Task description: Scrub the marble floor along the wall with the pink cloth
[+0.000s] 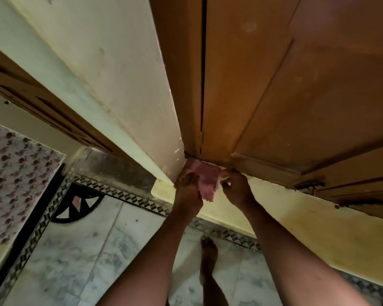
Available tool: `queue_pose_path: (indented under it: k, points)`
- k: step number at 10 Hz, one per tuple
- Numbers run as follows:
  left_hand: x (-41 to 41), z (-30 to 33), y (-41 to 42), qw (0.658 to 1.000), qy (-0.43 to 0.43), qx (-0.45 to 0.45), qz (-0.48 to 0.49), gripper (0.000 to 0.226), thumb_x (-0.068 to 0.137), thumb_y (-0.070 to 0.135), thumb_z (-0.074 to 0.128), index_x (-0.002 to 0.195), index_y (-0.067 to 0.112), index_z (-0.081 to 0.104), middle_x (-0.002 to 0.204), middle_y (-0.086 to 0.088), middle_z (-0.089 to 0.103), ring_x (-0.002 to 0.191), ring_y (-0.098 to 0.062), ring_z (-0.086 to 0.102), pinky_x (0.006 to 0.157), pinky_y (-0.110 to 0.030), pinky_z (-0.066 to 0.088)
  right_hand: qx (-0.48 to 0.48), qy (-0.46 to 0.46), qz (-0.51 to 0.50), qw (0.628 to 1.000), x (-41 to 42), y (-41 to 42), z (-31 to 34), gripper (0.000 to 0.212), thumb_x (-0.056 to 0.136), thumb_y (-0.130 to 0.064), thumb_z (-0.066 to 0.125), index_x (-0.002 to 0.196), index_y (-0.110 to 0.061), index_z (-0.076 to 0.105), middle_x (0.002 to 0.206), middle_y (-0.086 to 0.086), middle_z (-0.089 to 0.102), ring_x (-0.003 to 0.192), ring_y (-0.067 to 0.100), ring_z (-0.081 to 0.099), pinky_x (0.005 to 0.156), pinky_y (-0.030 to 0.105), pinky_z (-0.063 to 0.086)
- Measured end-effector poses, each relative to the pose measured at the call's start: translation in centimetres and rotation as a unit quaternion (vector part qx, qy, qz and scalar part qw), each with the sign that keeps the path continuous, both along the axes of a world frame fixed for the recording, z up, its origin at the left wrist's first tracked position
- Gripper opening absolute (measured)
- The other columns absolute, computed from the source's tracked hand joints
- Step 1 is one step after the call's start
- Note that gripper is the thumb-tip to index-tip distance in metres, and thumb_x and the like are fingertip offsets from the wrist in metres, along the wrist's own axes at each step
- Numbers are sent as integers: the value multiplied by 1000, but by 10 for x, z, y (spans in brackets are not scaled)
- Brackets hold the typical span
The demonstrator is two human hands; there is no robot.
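Pink and somewhat mottled, the pink cloth (205, 181) is bunched between both hands at the middle of the frame, pressed up into the corner where the cream wall (111, 69) meets the brown wooden door (296, 96). Its lower edge hangs ragged and loose below the fingers, and a paler fold shows at its right side.

The left hand (187, 188) has its grip curled round the cloth's left part, fingers closed on the fabric. The right hand (234, 186) pinches the cloth's right edge between thumb and fingertips, just under the bottom rail of the door.

Below the hands runs a yellow painted ledge (296, 235), slanting toward the lower right of the frame. The marble floor (80, 261), pale grey with darker veining, fills the lower left, bordered by a black-and-white patterned strip (124, 194) along the wall, with a dark inlaid fan shape (77, 206) at the corner. A bare foot (208, 257) stands on the marble at lower centre, between the two forearms. A floral-print fabric (13, 177) covers a surface at the far left. No writing or labels can be read.
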State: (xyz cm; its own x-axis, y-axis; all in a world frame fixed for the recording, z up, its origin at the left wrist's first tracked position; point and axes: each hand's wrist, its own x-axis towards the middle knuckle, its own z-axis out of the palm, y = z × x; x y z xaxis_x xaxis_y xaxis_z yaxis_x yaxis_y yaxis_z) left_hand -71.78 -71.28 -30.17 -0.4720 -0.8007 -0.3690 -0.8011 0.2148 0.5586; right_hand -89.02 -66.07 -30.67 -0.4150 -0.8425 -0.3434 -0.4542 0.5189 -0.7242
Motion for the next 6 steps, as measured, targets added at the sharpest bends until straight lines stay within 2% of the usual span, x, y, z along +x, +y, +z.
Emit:
queue_pose_path:
  k: [1, 2, 3, 4, 5, 6]
  points:
    - [8, -20, 12, 999, -16, 26, -22, 70, 98, 0, 62, 163, 8, 38, 167, -17, 40, 155, -38, 39, 123, -45, 40, 30, -15, 108, 994, 11, 6, 4, 32, 91, 16, 64, 117, 3, 77, 122, 21, 76, 118, 35, 70, 96, 19, 46]
    - [12, -17, 18, 999, 43, 30, 13, 63, 98, -2, 63, 158, 6, 46, 158, -16, 52, 150, -35, 46, 119, -29, 38, 16, -12, 111, 994, 21, 6, 6, 25, 95, 7, 67, 117, 3, 78, 121, 21, 76, 112, 34, 70, 92, 22, 46]
    - [18, -1, 15, 987, 104, 56, 113, 44, 95, -6, 64, 138, 1, 62, 129, -19, 70, 124, -37, 65, 106, -31, 49, 1, -23, 56, 998, 33, 6, 12, 25, 96, 5, 67, 119, 0, 77, 115, 13, 77, 108, 29, 71, 91, 22, 47]
    - [42, 27, 22, 958, 191, 48, 209, 31, 93, 0, 63, 121, 10, 70, 115, -5, 74, 110, -28, 70, 94, -44, 60, -24, -53, 15, 998, 56, 12, 29, 21, 91, 7, 72, 110, -1, 78, 103, 5, 75, 96, 17, 70, 81, 13, 46]
    - [79, 66, 38, 932, 250, 21, 261, 28, 99, 0, 62, 111, 24, 71, 108, 5, 76, 96, -2, 70, 82, -24, 56, -62, -79, -16, 995, 91, 25, 61, 29, 89, 14, 66, 99, -11, 78, 89, -5, 74, 79, -10, 67, 75, 5, 45]
    - [118, 106, 49, 906, 291, -9, 309, 23, 102, 6, 66, 110, 27, 73, 106, 10, 77, 94, 3, 69, 78, -13, 54, -85, -128, -24, 988, 137, 32, 92, 31, 93, 9, 66, 93, -20, 76, 90, -12, 75, 80, -11, 66, 77, 13, 49]
